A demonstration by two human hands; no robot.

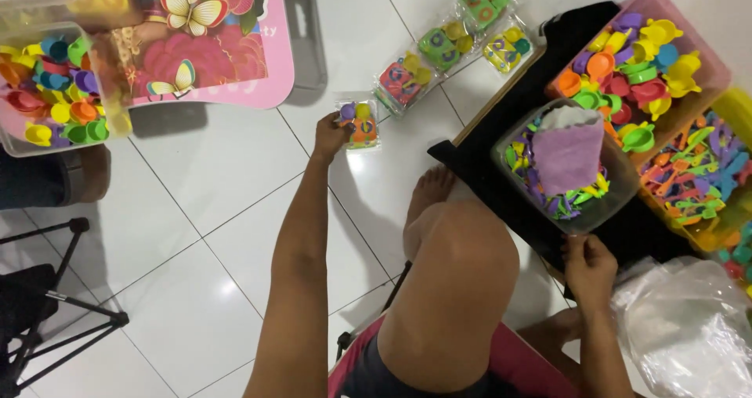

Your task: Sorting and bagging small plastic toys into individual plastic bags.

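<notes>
My left hand [331, 134] has its grip closed on the near end of a small clear packet [359, 123] of coloured toys — it lies flat on the white tile floor [219, 210], long axis pointing away from me, toward a row of filled packets [450, 45]. My right hand [589, 269] pinches the black board's [501, 163] near edge — beside a clear tub [565, 167].

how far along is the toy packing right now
Done: three filled toy packets lie in a row on the floor, with another beside them. In hand: the left hand sets a further packet at the row's near end, while the right hand rests by the pile of clear bags. Left: the pink bin and round tub hold many loose toys.
</notes>
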